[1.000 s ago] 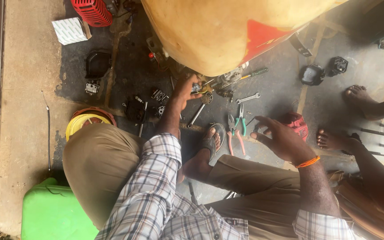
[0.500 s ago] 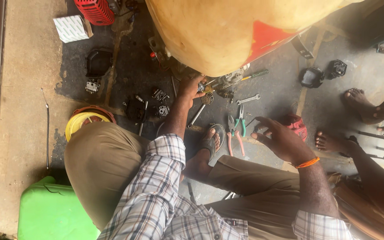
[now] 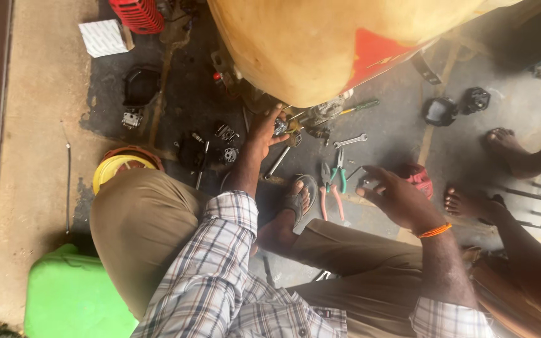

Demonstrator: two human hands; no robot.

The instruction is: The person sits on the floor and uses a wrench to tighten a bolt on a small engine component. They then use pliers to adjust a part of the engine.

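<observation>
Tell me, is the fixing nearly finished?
Not yet, it seems. Done: small engine parts lie taken off on the floor. In hand: the left hand touches metal fittings under the big yellow tank; the right hand hovers near the pliers. Left: the loose parts aren't back on.

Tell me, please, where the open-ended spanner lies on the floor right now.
In the head view the spanner lies on the dark floor right of centre, just beyond the pliers, between the left hand and the right hand.
</observation>
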